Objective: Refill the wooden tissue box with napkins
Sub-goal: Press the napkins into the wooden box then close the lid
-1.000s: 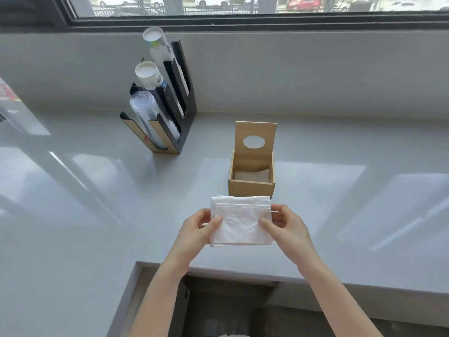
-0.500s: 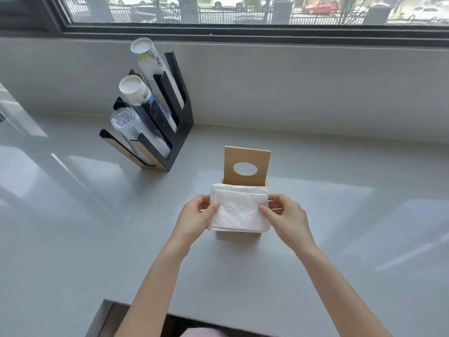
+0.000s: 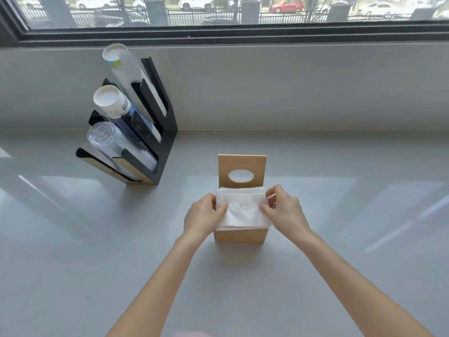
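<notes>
A small wooden tissue box [image 3: 240,235] stands on the grey counter, its lid [image 3: 242,170] with an oval hole raised upright at the back. A stack of white napkins [image 3: 243,207] lies flat over the box's open top, hiding the inside. My left hand [image 3: 202,216] pinches the stack's left edge, thumb on top. My right hand [image 3: 284,210] pinches its right edge the same way. Whether the stack rests on the box rim or hovers just above it is unclear.
A black slanted cup dispenser [image 3: 155,127] holding paper cups and clear plastic cups stands at the back left. The grey counter [image 3: 340,239] ends at a low wall [image 3: 291,88] under a window.
Both hands carried the napkin stack forward from in front of the box to over its open top. The camera view moved closer to the counter.
</notes>
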The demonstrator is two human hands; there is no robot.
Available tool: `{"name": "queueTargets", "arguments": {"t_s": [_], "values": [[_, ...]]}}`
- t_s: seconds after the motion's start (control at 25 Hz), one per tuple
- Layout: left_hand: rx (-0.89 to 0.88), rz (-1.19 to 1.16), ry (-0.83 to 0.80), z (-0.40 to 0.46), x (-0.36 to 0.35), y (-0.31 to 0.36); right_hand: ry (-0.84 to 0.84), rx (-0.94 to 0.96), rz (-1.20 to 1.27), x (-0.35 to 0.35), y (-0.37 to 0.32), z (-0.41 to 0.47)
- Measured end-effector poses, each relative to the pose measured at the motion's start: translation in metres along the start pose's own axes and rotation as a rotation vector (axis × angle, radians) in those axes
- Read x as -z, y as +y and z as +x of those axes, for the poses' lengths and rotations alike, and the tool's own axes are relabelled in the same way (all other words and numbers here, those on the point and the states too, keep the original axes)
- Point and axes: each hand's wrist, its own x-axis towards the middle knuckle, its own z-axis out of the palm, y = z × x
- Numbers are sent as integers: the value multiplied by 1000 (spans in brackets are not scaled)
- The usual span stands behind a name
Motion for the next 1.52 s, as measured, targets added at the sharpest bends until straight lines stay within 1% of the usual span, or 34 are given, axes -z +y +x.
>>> {"name": "queueTargets", "arguments": {"t_s": [0.24, 0.36, 0.52, 0.64, 0.76, 0.92, 1.08, 1.2, 1.24, 1.32, 1.36, 1.44, 1.52], "values": [[-54, 157, 38, 10, -9, -1, -28, 88, -405, -14, -6, 15], [-142, 366, 53, 12, -12, 5, -39, 127, -578, -20, -6, 20], [-240, 616, 78, 15, -19, 11, -23, 159, -715, -25, -4, 23], [-287, 743, 44, 18, -25, 10, -103, 168, -809, -31, -6, 25], [-321, 844, -21, 21, -27, 10, -154, 182, -871, -35, -8, 27], [-320, 879, -58, 24, -29, 12, -200, 191, -907, -36, -10, 27], [-314, 857, -40, 21, -28, 11, -221, 188, -916, -33, -13, 27], [-331, 834, 36, 18, -27, 5, -254, 169, -895, -29, -18, 24], [-354, 846, 60, 16, -25, 5, -239, 177, -877, -26, -19, 24], [-455, 867, 75, 16, -20, 6, -205, 236, -841, -20, -18, 26], [-480, 868, 10, 18, -18, 5, -220, 293, -840, -18, -16, 28], [-512, 840, -149, 23, -17, 6, -320, 394, -893, -19, -12, 30], [-535, 846, -252, 29, -15, 4, -418, 404, -976, -24, -6, 31]]}}
